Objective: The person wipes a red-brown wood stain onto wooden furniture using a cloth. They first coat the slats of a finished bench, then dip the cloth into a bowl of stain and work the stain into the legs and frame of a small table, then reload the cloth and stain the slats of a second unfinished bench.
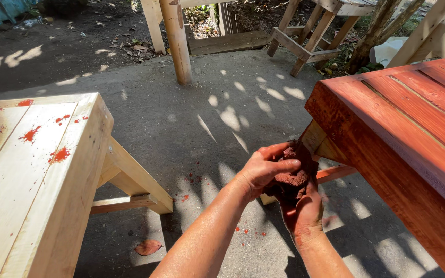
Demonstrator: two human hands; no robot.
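Both hands meet near-centre, clenched on dark red rag (292, 175) | left hand (263, 170) grips from left/top, right hand (302, 211) cups from below | stained red tabletop (413, 118) just right, its near-left corner closest | unstained splattered tabletop (32, 170) well left.

Stained table (413, 118): slatted wood, red-brown finish, slight sheen in sun. Left of it, bare table (37, 170): pale raw wood, matt, spattered with red stain. Between them, both hands press a sponge-like pad (292, 177), dark red, rough, soaked-looking. Ground under the stained table: grey concrete (181, 128), gritty, matt.
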